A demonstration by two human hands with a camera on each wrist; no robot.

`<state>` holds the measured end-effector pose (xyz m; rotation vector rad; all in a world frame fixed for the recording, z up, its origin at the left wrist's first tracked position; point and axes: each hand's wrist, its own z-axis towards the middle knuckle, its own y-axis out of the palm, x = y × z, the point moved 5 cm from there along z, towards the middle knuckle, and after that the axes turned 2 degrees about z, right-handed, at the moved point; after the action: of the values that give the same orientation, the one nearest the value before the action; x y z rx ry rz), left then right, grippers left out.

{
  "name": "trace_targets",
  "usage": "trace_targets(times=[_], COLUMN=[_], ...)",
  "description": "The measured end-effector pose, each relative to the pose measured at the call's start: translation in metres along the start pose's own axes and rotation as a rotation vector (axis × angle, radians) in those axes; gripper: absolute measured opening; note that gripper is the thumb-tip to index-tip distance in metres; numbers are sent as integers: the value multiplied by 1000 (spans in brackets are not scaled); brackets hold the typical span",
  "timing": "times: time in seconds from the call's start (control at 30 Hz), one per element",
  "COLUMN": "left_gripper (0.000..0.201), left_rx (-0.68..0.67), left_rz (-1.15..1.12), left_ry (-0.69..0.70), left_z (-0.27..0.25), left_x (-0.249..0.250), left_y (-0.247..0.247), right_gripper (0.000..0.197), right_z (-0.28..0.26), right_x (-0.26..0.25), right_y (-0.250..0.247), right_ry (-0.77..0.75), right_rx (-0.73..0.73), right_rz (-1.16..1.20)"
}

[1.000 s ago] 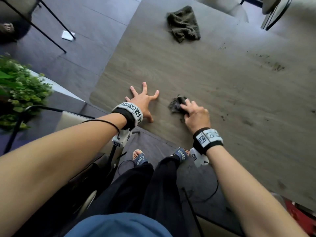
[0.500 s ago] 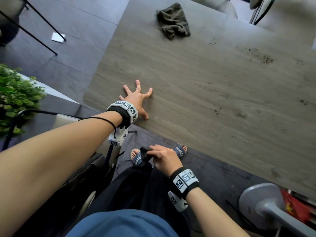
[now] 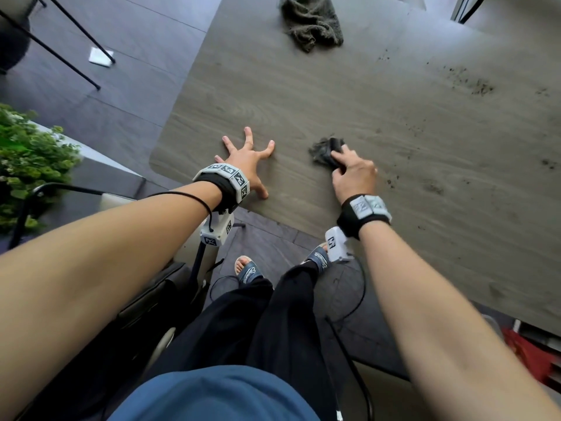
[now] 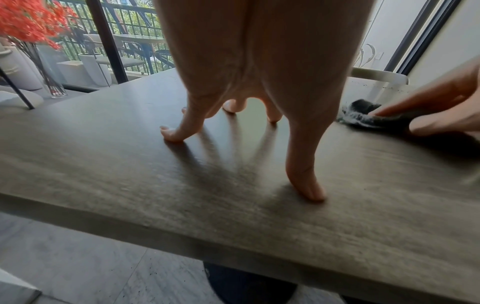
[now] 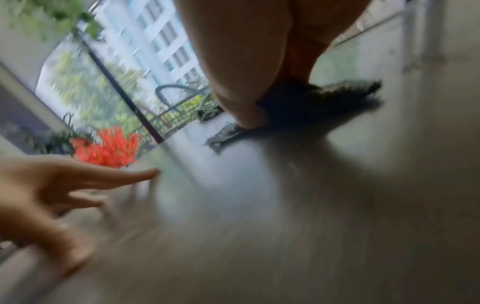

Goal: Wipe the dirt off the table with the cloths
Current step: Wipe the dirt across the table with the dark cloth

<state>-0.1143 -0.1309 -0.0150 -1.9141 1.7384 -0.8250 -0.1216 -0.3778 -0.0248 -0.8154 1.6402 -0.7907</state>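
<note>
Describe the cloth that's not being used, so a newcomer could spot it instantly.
Start at the grey wood-grain table and look to its far end, away from the person. The spare cloth lies there crumpled, with no hand on it. Unlike the small dark cloth gripped by the right hand near the close edge, it is larger, olive-brown and lies apart from both hands.

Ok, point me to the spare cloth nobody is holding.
In the head view the spare cloth lies crumpled on the table at the far edge, well beyond the left hand.

Soft window daylight, faint finger shadows, right wrist view motion-blurred.
</note>
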Motion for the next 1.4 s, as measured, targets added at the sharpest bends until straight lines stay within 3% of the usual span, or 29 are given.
trace_targets(times=[0.27, 0.47, 0.57, 0.67, 0.8, 0.87, 0.97, 1.07, 1.17, 1.4], left_gripper=[124, 124, 124, 124, 125, 124, 125, 125, 124, 123], left_rx=[-3, -4, -2, -5, -6, -9, -5, -4, -3, -6], left_rz=[-22, -20, -31, -27, -14, -17, -12, -10, -9, -22], left_ry=[-3, -11, -5, -6, -1, 1, -2, -6, -1, -3], left_z=[-1, -2, -2, -2, 1, 1, 1, 1, 2, -1], left_x=[2, 3, 3, 2, 1, 1, 0, -1, 1, 2], left_y=[1, 0, 1, 1, 2, 2, 2, 2, 3, 1], right_gripper=[48, 46, 44, 41, 39, 40, 42, 43, 43, 45], right_z=[-135, -156, -153, -133, -66, -23, 12, -9, -63, -174], right_x=[-45, -49, -52, -56, -41, -13, 29, 30, 19, -19], right_y=[60, 64, 57, 39, -5, -24, -34, -20, 0, 53], right_ry=[-244, -392, -482, -475, -441, -302, -75, -35, -19, -150], right_rx=[-88, -186, -324, -425, -237, -99, -59, -22, 42, -93], right_rz=[-17, -36, -48, 33, 134, 116, 66, 65, 95, 151])
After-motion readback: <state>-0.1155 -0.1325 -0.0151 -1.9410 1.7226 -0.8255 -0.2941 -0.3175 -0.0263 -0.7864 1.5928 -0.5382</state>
